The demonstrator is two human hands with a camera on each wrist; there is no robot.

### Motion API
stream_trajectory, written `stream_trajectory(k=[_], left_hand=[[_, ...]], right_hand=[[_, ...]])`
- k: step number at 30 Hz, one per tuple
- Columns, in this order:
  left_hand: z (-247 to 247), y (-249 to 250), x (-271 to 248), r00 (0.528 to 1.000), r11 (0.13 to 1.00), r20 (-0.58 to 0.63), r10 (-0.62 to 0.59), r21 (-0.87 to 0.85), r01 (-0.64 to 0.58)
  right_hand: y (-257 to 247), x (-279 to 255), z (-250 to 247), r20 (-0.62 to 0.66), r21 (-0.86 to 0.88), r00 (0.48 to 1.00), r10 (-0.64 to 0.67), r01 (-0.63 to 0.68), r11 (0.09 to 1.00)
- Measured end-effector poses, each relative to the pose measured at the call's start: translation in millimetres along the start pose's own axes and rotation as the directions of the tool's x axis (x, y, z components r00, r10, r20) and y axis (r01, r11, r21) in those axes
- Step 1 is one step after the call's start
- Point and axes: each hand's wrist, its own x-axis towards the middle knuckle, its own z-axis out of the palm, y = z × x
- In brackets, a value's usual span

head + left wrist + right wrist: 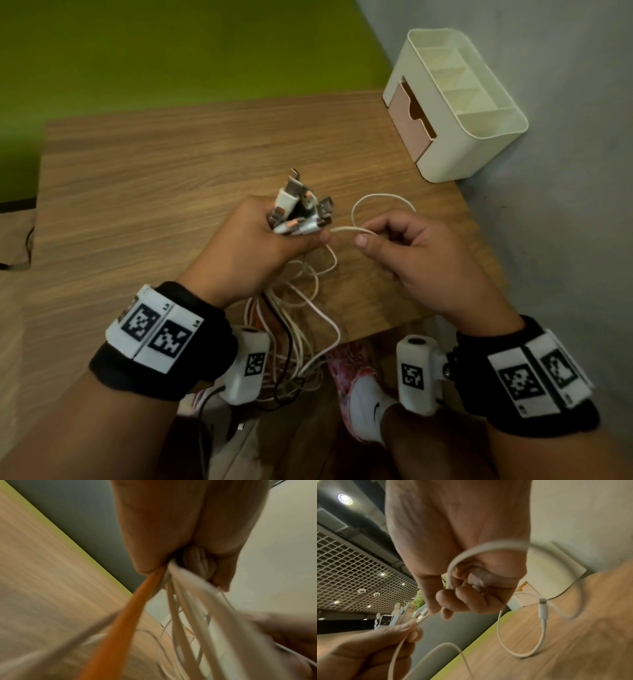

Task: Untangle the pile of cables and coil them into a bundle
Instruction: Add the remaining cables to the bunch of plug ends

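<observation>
Cables point(301, 329) hang in a loose tangle from our left hand point(253, 246), which is closed tight round the gathered plug ends point(301, 209); the plugs stick up and away from us above the fist, while the cords, mostly white with one orange point(120, 628) and one dark, drop past the near edge of the wooden table point(171, 178) toward our lap. Our right hand point(421, 253) sits just to the right of that fist, almost touching it, and pinches one white cable point(346, 230) between thumb and forefinger, the other fingers curled in. This cable runs roughly level from the left fist across to the right pinch, then loops out over the table on the far side of the right hand; in the right wrist view its small white connector point(542, 609) hangs free near the tabletop. So the strand's long axis lies left to right between our hands, with its loose end on the right side and closer to our right hand. We judge the next move to be drawing that free length in with the right hand and laying it round toward the left, which serves as the anchor. A cream organiser box point(479, 137) stands at the far right corner, well apart from the work
</observation>
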Motion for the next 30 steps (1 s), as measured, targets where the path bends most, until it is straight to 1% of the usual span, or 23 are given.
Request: stream_trajectory(k=[2, 4, 5, 7, 8, 9, 10, 11, 12, 13, 14, 15, 18, 21, 23, 25, 27, 28, 30], left_hand=[[-7, -5, 3, 0.988, 0.996, -0.138, -0.069, -0.058, 0.062], [-12, -7, 4, 0.969, 0.99, -0.215, -0.118, -0.104, 0.098], [-12, -5, 4, 0.967, 0.992, -0.227, -0.117, -0.074, 0.103], [-3, 1, 1, 0.971, 0.996, -0.234, -0.051, 0.057, 0.066], [4, 5, -1, 0.974, 0.993, -0.225, -0.008, 0.113, 0.035], [12, 10, -3, 0.98, 0.988, -0.196, 0.023, 0.153, 0.007], [19, 15, -5, 0.989, 0.984, -0.143, 0.039, 0.179, -0.013], [27, 20, -7, 0.997, 0.981, -0.069, 0.041, 0.191, -0.028], [34, 24, -9, 0.999, 0.981, 0.016, 0.036, 0.188, -0.038], [41, 26, -11, 0.995, 0.983, 0.093, 0.035, 0.179, -0.052], [46, 28, -11, 0.988, 0.983, 0.148, 0.043, 0.171, -0.068], [50, 30, -11, 0.983, 0.981, 0.174, 0.049, 0.175, -0.08], [53, 32, -6, 0.984, 0.977, 0.169, 0.059, 0.192, -0.092], [52, 34, -3, 0.985, 0.971, 0.157, 0.072, 0.215, -0.105], [52, 35, -2, 0.99, 0.963, 0.114, 0.084, 0.246, -0.11], [47, 35, 1, 0.996, 0.96, -0.029, 0.079, 0.272, -0.068], [38, 33, 4, 0.984, 0.96, -0.168, 0.066, 0.28, -0.016], [35, 34, 5, 0.978, 0.959, -0.199, 0.061, 0.283, -0.002], [34, 33, 4, 0.979, 0.95, -0.195, 0.064, 0.314, 0.0]], right_hand=[[1, -7, -10, -0.032, -0.049, 0.999, 0.025, -0.027, 0.998], [-1, -15, -19, -0.074, -0.054, 0.996, 0.039, -0.043, 0.998], [-3, -18, -22, -0.09, -0.064, 0.995, 0.037, -0.042, 0.997], [-5, -22, -26, -0.081, -0.143, 0.995, 0.063, -0.074, 0.987], [-6, -25, -27, -0.04, -0.188, 0.992, 0.119, -0.124, 0.974], [-9, -27, -27, 0.033, -0.191, 0.979, 0.202, -0.192, 0.963], [-11, -31, -26, 0.129, -0.135, 0.951, 0.282, -0.264, 0.955], [-14, -33, -25, 0.219, -0.036, 0.918, 0.33, -0.331, 0.943], [-17, -36, -25, 0.276, 0.072, 0.897, 0.345, -0.377, 0.924], [-18, -37, -25, 0.292, 0.167, 0.895, 0.336, -0.393, 0.904], [-18, -38, -26, 0.287, 0.238, 0.904, 0.316, -0.386, 0.891], [-17, -39, -27, 0.277, 0.284, 0.915, 0.293, -0.369, 0.885], [-12, -40, -28, 0.238, 0.341, 0.94, 0.244, -0.316, 0.885], [-10, -40, -32, 0.187, 0.335, 0.959, 0.211, -0.264, 0.904], [-9, -40, -36, 0.172, 0.268, 0.968, 0.182, -0.223, 0.937], [-7, -41, -41, 0.132, 0.189, 0.976, 0.174, -0.197, 0.962], [-5, -43, -47, 0.122, 0.176, 0.973, 0.195, -0.214, 0.961], [-4, -45, -50, 0.146, 0.181, 0.967, 0.211, -0.236, 0.955], [-5, -49, -52, 0.225, 0.172, 0.945, 0.239, -0.28, 0.944]])
